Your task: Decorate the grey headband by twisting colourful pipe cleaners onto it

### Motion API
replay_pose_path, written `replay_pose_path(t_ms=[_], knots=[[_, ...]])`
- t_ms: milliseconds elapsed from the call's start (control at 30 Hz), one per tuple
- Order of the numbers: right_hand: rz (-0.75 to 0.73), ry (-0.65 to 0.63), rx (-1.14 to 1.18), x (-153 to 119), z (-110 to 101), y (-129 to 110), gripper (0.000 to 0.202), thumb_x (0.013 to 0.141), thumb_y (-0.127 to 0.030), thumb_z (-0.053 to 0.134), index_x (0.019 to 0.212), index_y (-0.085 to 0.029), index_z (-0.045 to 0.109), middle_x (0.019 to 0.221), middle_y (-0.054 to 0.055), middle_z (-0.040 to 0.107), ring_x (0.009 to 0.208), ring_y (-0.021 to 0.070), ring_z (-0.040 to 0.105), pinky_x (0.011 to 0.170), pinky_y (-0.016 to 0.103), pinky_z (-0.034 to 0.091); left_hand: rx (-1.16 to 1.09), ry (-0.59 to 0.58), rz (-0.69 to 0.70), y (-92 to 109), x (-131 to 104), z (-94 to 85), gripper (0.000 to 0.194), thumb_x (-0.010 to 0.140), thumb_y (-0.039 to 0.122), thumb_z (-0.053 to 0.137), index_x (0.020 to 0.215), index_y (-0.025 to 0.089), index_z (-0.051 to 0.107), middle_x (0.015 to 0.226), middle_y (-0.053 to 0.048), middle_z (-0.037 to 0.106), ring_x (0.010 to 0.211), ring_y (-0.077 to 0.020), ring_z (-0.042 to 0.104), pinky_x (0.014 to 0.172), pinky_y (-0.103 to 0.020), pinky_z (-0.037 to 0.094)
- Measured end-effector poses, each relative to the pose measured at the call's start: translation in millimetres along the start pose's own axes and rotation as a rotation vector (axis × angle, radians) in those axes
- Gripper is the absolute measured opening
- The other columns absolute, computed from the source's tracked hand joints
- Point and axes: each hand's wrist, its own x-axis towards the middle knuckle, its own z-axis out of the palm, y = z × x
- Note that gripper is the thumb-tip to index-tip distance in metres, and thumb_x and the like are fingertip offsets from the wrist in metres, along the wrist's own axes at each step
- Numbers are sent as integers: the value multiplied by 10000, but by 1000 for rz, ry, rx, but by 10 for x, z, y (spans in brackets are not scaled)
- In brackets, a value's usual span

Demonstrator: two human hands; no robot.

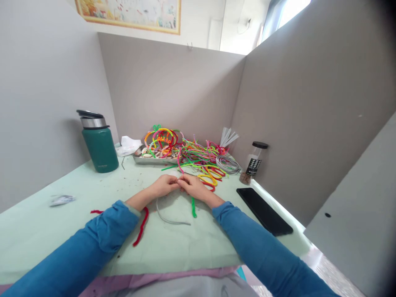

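Note:
My left hand point(166, 185) and my right hand point(192, 185) meet over the middle of the table, fingertips pinched together. A pink fuzzy stem point(180, 160) rises from between them; whatever else they grip is too small to make out. Below the hands a grey wire point(168, 221) curves down onto the cloth. A green fuzzy piece point(194, 207) pokes out under my right hand. Beside my left wrist lies a red fuzzy stem point(141, 227), and another red end point(97, 211) shows left of my sleeve.
Behind the hands are a metal tray point(154, 161) with shaped stems, a pile of colourful stems point(201, 152) and a wire coil point(228, 164). A green bottle point(100, 148) stands left; a jar point(254, 162) and black phone point(264, 211) are right. Grey partitions point(173, 86) surround the table.

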Motion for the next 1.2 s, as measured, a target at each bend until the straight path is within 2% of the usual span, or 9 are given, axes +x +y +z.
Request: replay_pose_path(t_ms=[300,800,1200], knots=[[-3,107,23,-14,43,31,201,851,-346,459,932,-181,539,738,4,585,672,122,505,600,232,342,-37,9,-14,-12,2,14,347,717,480,473,706,141,544,520,48,417,442,-70,355,417,-188,280],[2,94,-1,8,53,59,210,847,-340,460,832,-174,586,731,7,587,672,119,490,596,228,327,-40,10,13,28,-28,10,270,712,414,483,693,151,540,525,54,438,451,-72,374,436,-189,286],[8,100,-31,9,46,51,227,845,-340,454,796,-166,590,703,0,572,640,108,468,569,220,301,-68,-31,6,-46,-1,9,302,714,360,460,829,120,603,576,36,483,461,-68,368,432,-185,284]])
